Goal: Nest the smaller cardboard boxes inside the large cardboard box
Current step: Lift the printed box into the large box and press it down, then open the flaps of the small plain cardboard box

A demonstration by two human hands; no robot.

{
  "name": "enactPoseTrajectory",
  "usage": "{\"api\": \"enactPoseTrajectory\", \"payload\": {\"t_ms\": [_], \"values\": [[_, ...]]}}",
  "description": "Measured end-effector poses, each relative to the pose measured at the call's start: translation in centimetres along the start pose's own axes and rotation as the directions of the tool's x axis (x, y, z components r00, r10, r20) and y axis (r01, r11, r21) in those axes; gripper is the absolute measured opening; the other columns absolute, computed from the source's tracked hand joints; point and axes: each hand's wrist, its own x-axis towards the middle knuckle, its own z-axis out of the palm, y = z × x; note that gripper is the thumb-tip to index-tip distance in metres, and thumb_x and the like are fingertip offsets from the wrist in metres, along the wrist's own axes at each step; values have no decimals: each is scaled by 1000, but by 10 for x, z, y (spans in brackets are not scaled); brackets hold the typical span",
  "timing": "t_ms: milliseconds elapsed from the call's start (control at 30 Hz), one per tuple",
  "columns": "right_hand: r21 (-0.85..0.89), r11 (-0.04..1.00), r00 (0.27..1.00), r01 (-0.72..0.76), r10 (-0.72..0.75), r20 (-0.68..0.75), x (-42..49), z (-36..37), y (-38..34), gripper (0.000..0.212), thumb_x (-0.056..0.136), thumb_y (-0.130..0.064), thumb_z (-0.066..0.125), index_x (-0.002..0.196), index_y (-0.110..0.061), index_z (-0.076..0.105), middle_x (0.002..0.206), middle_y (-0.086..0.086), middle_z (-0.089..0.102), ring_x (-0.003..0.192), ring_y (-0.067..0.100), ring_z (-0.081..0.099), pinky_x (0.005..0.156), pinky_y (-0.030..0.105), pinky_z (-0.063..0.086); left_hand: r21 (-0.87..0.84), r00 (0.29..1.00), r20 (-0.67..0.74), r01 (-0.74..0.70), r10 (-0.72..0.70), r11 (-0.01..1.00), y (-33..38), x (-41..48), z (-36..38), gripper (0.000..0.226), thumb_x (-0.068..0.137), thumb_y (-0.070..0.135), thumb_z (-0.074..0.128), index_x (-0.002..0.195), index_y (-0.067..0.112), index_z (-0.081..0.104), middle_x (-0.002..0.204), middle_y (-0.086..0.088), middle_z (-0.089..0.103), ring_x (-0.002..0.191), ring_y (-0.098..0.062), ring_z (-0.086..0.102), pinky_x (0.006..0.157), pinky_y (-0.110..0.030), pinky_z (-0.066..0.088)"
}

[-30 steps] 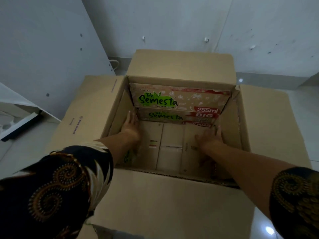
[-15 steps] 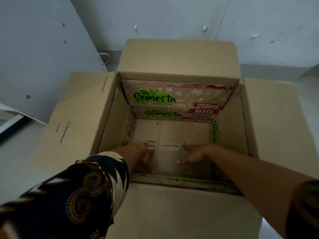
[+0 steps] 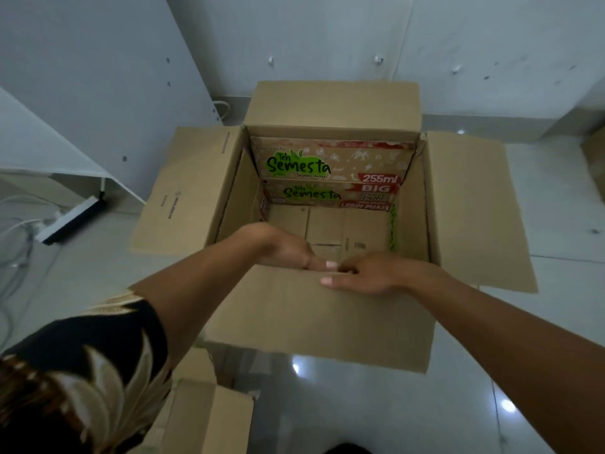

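The large cardboard box (image 3: 471,204) stands open on the floor with its four flaps spread outward. Nested inside it is a printed "Teh Semesta" box (image 3: 330,165), also open, its brown bottom showing. My left hand (image 3: 284,245) and my right hand (image 3: 370,273) meet at the middle of the large box's near rim. The right thumb lies on top of the near flap (image 3: 314,319), with the fingers curled over the fold. My left fingers rest on the same fold, and their grip is hidden. A smaller plain cardboard box (image 3: 203,417) sits on the floor by my left arm.
A white power strip (image 3: 70,221) with cables lies on the tiles at the left. A white panel (image 3: 49,149) leans there too. Grey walls close the back. Part of another cardboard box (image 3: 594,152) shows at the right edge. Glossy tiles (image 3: 376,407) lie in front of me.
Both hands have come up from the bottom of the inner box to the large box's near rim and drawn together. The view has pulled back and now shows the floor and the smaller box.
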Motion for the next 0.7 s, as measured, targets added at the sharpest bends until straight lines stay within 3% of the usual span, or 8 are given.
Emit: {"api": "enactPoseTrajectory", "payload": {"t_ms": [67,100,167,200,267,367,533,700], "values": [[-41,999,973,-18,8,-231,-7,11,-5,77,83,-79,35,130,-24,60,128,11,61,114,30,55,85,36,46,73,983,-179,-15,28,997,3,-16,15,89,81,82,28,137,18,53,147,-6,47,130,-26,47,106,-43,36],[-21,999,940,-42,32,-341,-12,18,-9,69,84,-75,40,125,-23,62,121,13,63,108,31,57,78,36,46,106,961,-270,-37,65,994,5,-22,25,80,86,77,27,126,15,59,139,-10,55,114,-25,55,92,-37,44],[-3,996,861,-89,75,-503,-25,34,-24,55,87,-63,47,118,-19,63,113,14,63,102,33,58,71,36,43,166,888,-445,-46,117,985,9,-33,47,59,93,65,34,98,13,61,117,-17,64,85,-24,57,66,-32,40],[-25,994,829,-107,76,-554,-33,42,-33,50,88,-57,50,116,-17,61,113,15,63,103,34,58,73,38,42,198,850,-514,-14,116,980,10,-40,59,52,94,61,39,99,13,59,116,-18,64,88,-27,57,67,-34,40],[-56,992,788,-116,57,-612,-51,61,-51,48,89,-52,53,122,-17,55,120,15,60,111,34,53,85,41,42,275,772,-623,65,126,959,10,-54,87,57,92,56,47,126,12,52,128,-17,58,112,-35,55,86,-40,45],[-5,994,763,-110,81,-642,-87,93,-77,58,87,-46,59,136,-18,43,136,13,45,124,33,40,100,43,37,298,651,-740,93,169,950,5,-80,135,70,90,53,51,147,18,31,147,-14,41,132,-37,40,107,-49,32],[79,981,733,-176,184,-655,-142,149,-116,67,82,-48,65,137,-19,39,138,12,41,124,33,41,97,45,42,217,590,-801,127,102,968,-25,-123,219,73,91,52,49,151,23,20,152,-12,34,133,-39,37,108,-52,28],[162,962,754,-219,272,-598,-169,211,-154,78,81,-54,66,141,-15,34,142,16,37,126,36,42,97,44,43,161,499,-864,162,60,974,-77,-156,302,69,91,46,52,149,21,25,146,-12,41,128,-37,43,104,-50,34]]}}
